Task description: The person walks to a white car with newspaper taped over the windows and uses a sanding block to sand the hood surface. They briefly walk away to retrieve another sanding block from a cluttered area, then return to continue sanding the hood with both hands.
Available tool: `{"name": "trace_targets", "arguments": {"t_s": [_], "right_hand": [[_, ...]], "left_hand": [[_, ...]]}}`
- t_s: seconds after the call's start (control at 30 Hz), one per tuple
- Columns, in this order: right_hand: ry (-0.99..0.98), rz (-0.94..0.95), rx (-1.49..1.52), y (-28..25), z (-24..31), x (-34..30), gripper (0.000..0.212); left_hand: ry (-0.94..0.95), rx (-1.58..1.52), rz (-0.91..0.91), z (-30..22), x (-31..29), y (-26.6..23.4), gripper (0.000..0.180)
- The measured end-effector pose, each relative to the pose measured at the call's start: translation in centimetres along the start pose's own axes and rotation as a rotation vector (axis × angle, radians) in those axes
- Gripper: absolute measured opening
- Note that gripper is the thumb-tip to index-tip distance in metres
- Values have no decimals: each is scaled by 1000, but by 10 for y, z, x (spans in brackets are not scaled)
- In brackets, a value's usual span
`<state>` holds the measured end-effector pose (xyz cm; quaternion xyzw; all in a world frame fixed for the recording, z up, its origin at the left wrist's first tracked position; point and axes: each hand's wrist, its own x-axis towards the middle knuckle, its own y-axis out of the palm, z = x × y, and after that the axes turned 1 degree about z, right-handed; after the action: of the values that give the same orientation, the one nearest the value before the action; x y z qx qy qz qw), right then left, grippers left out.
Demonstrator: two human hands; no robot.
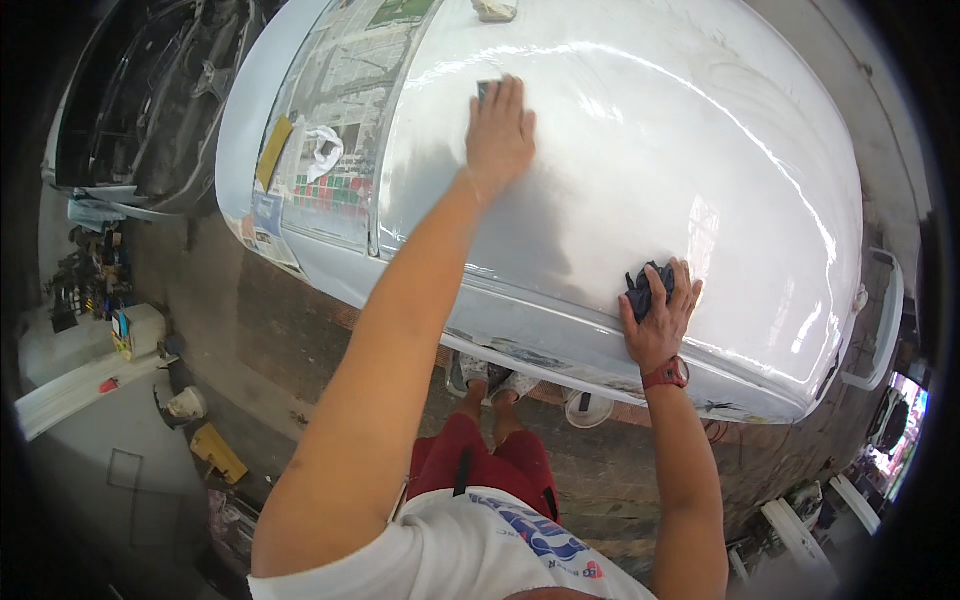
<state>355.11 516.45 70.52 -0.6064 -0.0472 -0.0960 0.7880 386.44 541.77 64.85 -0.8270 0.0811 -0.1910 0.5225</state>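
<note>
A broad, wet-looking white car roof [620,150] spreads out before me, with a grey patch near its close edge. My left hand [500,135] lies on it at arm's length, fingers pressed together over a small dark grey piece of sandpaper [487,90]. Only a corner of the sandpaper shows past the fingers. Nearer the roof's edge, to the right, my right hand [660,325] has a crumpled dark cloth [645,290] under its thumb and fingers, against the panel. A red watch [667,373] is on the right wrist.
Newspaper [335,130] covers the glass at left, with a yellow strip [273,152] and a crumpled white piece [324,152] on it. A pale block [494,10] rests at the roof's far side. Below the car stands a white bucket [588,408]. Another car [150,100] is at far left.
</note>
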Motion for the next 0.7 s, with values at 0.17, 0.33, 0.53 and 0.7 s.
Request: {"name": "trace_targets", "arguments": {"t_s": [0.17, 0.33, 0.53, 0.7], "right_hand": [[49, 10, -47, -6, -14, -10, 63], [20, 8, -20, -5, -5, -6, 64], [32, 4, -38, -3, -5, -5, 68], [-62, -110, -38, -4, -16, -19, 53]], "left_hand": [[307, -110, 185, -53, -94, -16, 65], [31, 75, 93, 53, 12, -14, 63], [63, -79, 5, -62, -30, 21, 68], [438, -240, 287, -107, -148, -20, 73]]}}
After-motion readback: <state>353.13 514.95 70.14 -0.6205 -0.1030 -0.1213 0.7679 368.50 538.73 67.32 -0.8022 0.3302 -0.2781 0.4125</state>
